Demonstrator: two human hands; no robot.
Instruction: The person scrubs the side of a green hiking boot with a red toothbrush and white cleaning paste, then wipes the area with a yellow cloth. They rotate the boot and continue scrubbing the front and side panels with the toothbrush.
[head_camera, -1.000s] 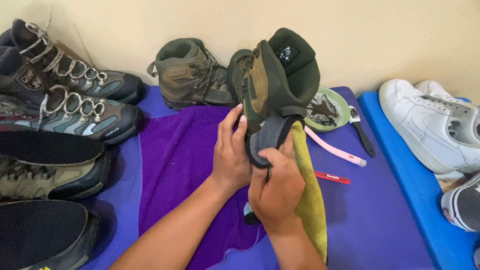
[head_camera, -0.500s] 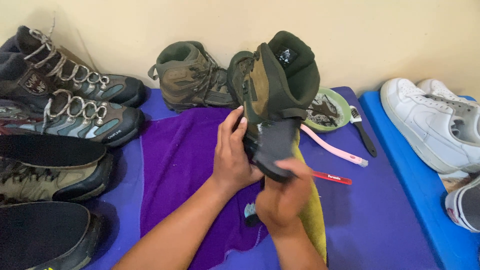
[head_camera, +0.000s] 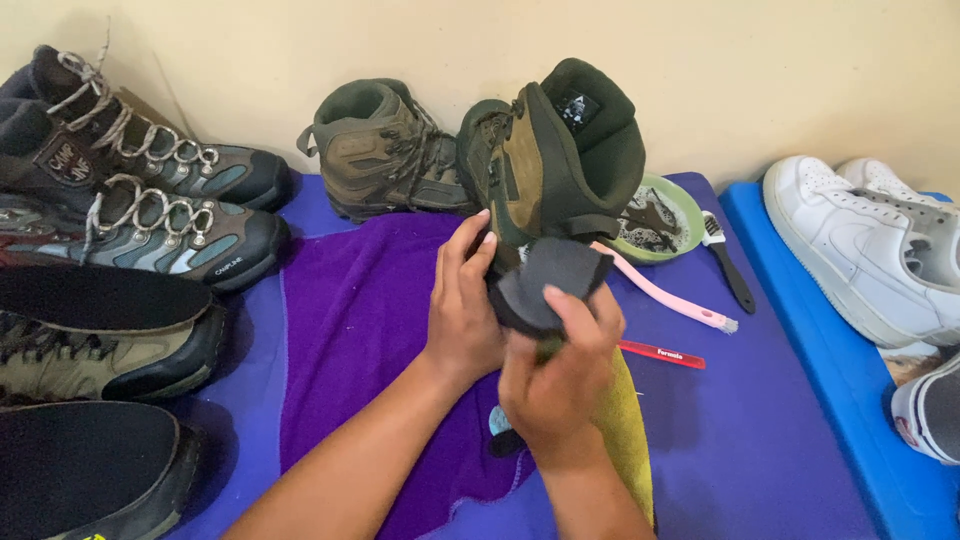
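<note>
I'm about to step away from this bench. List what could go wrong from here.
1. The olive boot stands tilted on end, steadied only by the left hand; it may topple onto the green dish.
2. The right hand bends the dark insole sharply; it could crease.

— How many boots do you count around the purple cloth (head_camera: 350, 340)?

— Two olive-brown suede hiking boots (head_camera: 385, 150) at its far edge, one of them tipped up (head_camera: 560, 150). Left of the cloth, two grey-and-teal laced boots (head_camera: 170, 235) lie one behind the other, and nearer than those sit three more dark boots (head_camera: 100, 340), partly cut off by the frame.

— And white sneakers?

— Two for certain, right of the cloth: one full white leather sneaker (head_camera: 860, 250) and one at the frame's edge (head_camera: 930, 410).

— Brushes?

— Three right of the cloth: one pink-handled (head_camera: 665, 295), one black-handled (head_camera: 728, 265), one red-handled (head_camera: 660, 353). One green round bowl (head_camera: 665, 225), too.
</note>
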